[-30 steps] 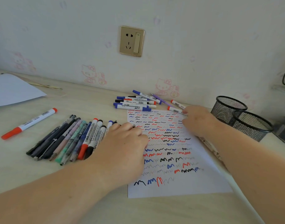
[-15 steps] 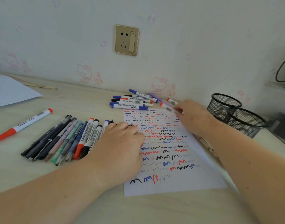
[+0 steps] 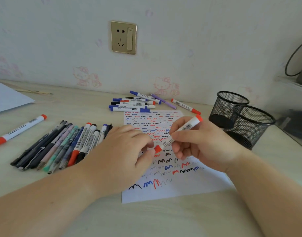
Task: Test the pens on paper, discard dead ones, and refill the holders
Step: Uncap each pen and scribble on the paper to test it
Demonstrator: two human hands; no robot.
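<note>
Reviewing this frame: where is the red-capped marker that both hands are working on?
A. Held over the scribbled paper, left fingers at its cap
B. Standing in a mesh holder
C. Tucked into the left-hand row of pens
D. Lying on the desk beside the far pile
A: the right hand grips the red-capped marker above the scribbled paper, while the left hand pinches its cap.

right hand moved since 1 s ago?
Yes. The right hand left the paper's far edge by the pen cluster, coming nearer mid-sheet, now gripping a red marker.
</note>
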